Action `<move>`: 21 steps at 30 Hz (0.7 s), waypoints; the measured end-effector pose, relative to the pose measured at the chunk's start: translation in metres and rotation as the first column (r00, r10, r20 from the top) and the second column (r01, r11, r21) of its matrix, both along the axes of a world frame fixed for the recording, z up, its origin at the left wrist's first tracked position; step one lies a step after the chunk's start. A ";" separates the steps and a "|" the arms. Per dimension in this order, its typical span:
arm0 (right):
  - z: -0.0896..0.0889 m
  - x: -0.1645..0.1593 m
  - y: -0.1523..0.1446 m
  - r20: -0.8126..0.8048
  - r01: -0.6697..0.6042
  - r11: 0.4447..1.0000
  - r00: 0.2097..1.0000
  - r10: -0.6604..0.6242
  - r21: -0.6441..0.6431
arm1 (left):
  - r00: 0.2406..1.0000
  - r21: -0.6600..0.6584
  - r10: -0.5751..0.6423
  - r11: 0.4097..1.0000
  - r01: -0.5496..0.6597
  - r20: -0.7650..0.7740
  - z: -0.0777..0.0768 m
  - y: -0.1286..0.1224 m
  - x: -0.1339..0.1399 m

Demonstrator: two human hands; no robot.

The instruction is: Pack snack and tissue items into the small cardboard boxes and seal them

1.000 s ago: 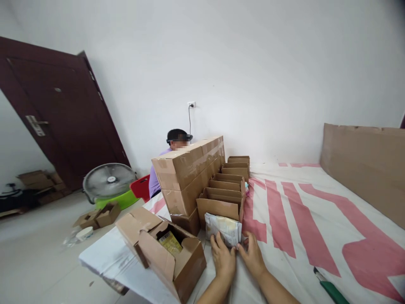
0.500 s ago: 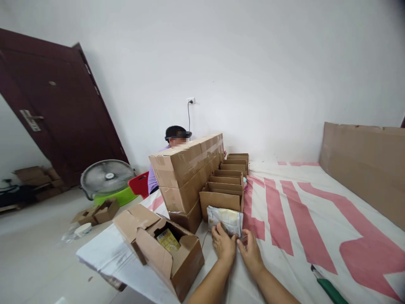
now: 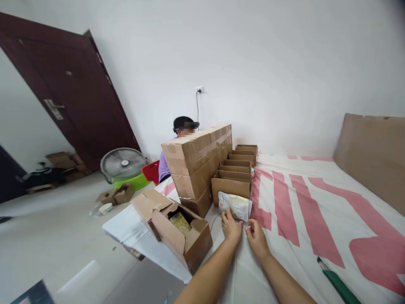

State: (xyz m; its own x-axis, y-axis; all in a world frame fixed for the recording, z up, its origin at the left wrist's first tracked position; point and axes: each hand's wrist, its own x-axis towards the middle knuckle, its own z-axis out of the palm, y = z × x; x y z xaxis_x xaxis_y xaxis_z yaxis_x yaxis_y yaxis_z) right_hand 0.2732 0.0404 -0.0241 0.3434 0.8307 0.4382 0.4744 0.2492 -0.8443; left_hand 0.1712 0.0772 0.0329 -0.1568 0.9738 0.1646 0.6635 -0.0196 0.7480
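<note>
My left hand point(image 3: 232, 228) rests at the lower left of a pale plastic pouch point(image 3: 236, 206), its fingers extended and touching the pouch's front. The pouch leans upright against the nearest open cardboard box point(image 3: 232, 185) of a row. Below the pouch's right corner, my right hand point(image 3: 257, 238) has its thumb and fingertips drawn together, apart from the pouch. A small, faintly clear bit seems to be between them, too small to name. To the left stands an open carton point(image 3: 198, 245) with a yellow printed packet point(image 3: 181, 222) inside.
Stacked taped cartons point(image 3: 198, 158) stand behind the row, with a person in purple point(image 3: 163, 162) beyond. A green-handled cutter point(image 3: 340, 287) lies at the right on the cloth-covered table point(image 3: 319, 219). A large cardboard sheet point(image 3: 370, 156) stands far right. A fan point(image 3: 123, 164) is on the floor.
The view has shifted, so everything appears farther right and higher. My right hand's fingers have come closer together and sit lower relative to the pouch. My left hand still touches the pouch.
</note>
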 end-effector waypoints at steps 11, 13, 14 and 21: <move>0.008 0.005 -0.008 0.013 -0.082 0.994 0.996 0.083 -0.073 | 0.820 0.652 -0.490 0.523 0.549 -0.297 0.059 -0.143 -0.136; 0.010 0.004 -0.010 0.013 -0.100 0.992 0.995 0.101 -0.079 | 0.934 0.789 -0.244 0.503 0.352 -0.261 0.075 -0.134 -0.175; 0.011 0.003 -0.011 0.016 -0.112 0.990 0.993 0.114 -0.080 | 0.966 0.812 -0.109 0.524 0.257 -0.236 0.083 -0.124 -0.193; 0.019 -0.002 -0.015 0.067 -0.208 0.974 0.974 0.215 -0.089 | 0.805 0.433 0.033 0.855 0.284 -0.593 0.131 -0.028 -0.290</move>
